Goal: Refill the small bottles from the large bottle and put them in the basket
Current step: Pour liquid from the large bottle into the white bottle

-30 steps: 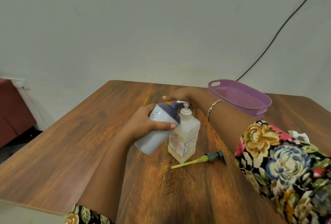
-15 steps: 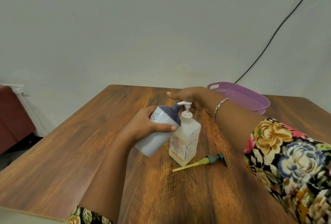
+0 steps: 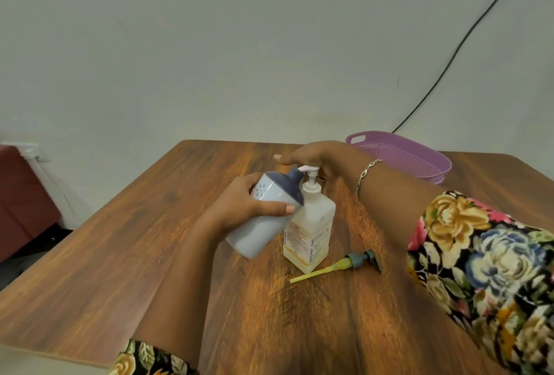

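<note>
A second ago my right hand (image 3: 311, 155) sat just behind the white pump head (image 3: 310, 169). It has since come forward and now lies over the top of it, fingers stretched out nearly straight and gripping nothing. My left hand (image 3: 239, 203) has kept its hold. Its fingers and thumb are wrapped round the small pale-blue plastic bottle with a dark-blue domed top (image 3: 263, 224), which is tilted in the air so its open neck meets the pump's spout.

The large square translucent bottle of cream-coloured liquid (image 3: 311, 230) stands upright on the brown wood-grain surface (image 3: 150, 239), touching the small bottle's side. A loose grey pump with a yellow-green tube (image 3: 344, 265) lies just beside its base. The purple perforated plastic basket (image 3: 419, 161) sits at the far right edge, partly behind my wrist.
</note>
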Tool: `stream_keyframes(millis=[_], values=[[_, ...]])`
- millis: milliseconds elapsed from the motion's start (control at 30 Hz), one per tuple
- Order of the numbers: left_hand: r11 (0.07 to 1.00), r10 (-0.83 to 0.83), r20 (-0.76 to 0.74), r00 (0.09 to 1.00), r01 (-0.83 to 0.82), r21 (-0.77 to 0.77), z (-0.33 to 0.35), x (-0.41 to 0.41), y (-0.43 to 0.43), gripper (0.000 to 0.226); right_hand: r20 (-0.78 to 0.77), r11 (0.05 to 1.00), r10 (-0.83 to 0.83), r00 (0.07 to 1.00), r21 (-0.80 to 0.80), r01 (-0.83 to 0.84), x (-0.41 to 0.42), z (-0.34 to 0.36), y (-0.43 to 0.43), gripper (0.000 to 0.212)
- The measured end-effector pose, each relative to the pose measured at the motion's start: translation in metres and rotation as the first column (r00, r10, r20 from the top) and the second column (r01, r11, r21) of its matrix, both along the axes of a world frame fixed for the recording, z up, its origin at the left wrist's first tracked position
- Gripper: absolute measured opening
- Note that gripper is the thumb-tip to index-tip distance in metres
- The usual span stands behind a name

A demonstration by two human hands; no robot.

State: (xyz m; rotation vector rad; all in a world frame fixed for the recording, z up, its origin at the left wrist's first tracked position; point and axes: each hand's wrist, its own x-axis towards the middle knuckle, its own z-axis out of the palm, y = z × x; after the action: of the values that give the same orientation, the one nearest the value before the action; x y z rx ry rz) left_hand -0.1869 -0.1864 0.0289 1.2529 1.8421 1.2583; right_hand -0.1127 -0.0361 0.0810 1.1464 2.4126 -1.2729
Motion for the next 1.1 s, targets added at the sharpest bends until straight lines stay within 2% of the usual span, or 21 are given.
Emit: stream_keyframes(millis=[33,133,167,233,300,400,433,500,567,667,800,900,967,1100], values=[[1.000,-0.005,-0.004,1.000,0.005,-0.002,0.000,0.000,0.000,0.055,0.001,1.000,-0.003,1.000,-0.011,0.003,0.000,-0.001,-0.001,0.061],[1.000,0.003,0.003,1.000,-0.003,0.004,-0.003,0.001,0.002,0.041,-0.132,0.997,-0.081,0.988,-0.017,0.080,-0.005,-0.012,0.002,0.048],[1.000,0.008,0.005,1.000,-0.008,0.006,-0.004,0.001,0.003,0.037,-0.126,0.998,-0.061,0.990,0.027,0.065,-0.007,-0.014,0.000,0.045],[1.000,0.009,-0.005,1.000,-0.009,0.002,-0.006,0.000,0.005,0.036,0.000,0.987,0.027,1.000,0.156,-0.027,-0.010,-0.016,-0.001,0.037],[1.000,-0.005,-0.036,0.999,0.005,-0.011,-0.005,-0.002,0.005,0.036,0.074,0.965,0.045,0.996,0.256,-0.063,-0.012,-0.014,-0.003,0.031],[1.000,-0.020,-0.041,0.999,0.019,-0.022,-0.003,-0.003,0.003,0.038,0.078,0.940,0.079,0.994,0.327,-0.100,-0.011,-0.011,-0.002,0.039],[1.000,-0.018,-0.033,0.999,0.017,-0.018,-0.002,-0.003,0.002,0.044,0.035,0.952,0.077,0.996,0.294,-0.083,-0.009,-0.009,-0.001,0.044],[1.000,-0.001,-0.024,1.000,0.001,-0.015,-0.001,-0.003,0.002,0.055,-0.031,0.992,0.019,0.999,0.123,-0.015,-0.004,-0.003,-0.001,0.060],[1.000,0.007,-0.044,0.999,-0.008,-0.020,0.002,-0.003,0.001,0.053,-0.018,0.999,-0.003,1.000,0.033,0.003,-0.003,0.000,0.001,0.070],[0.999,0.005,-0.054,0.999,-0.007,-0.041,0.000,-0.005,0.002,0.051,-0.037,0.991,0.038,0.999,0.128,-0.033,-0.007,-0.005,-0.001,0.066],[0.999,0.001,-0.054,0.999,-0.004,-0.049,-0.007,-0.006,0.002,0.074,0.019,0.964,0.056,0.998,0.258,-0.059,-0.012,-0.014,-0.002,0.062],[0.999,-0.009,-0.063,0.998,0.006,-0.045,-0.004,-0.006,0.005,0.073,0.012,0.942,0.003,1.000,0.336,-0.007,-0.011,-0.016,0.000,0.063],[0.998,-0.026,-0.076,0.997,0.022,-0.051,-0.002,-0.005,0.006,0.068,-0.040,0.952,-0.008,0.999,0.305,0.019,-0.009,-0.015,0.000,0.067],[0.998,-0.022,-0.070,0.997,0.018,-0.053,0.002,-0.006,0.007,0.052,-0.109,0.997,0.010,0.994,0.078,-0.002,-0.005,-0.004,0.004,0.076]])
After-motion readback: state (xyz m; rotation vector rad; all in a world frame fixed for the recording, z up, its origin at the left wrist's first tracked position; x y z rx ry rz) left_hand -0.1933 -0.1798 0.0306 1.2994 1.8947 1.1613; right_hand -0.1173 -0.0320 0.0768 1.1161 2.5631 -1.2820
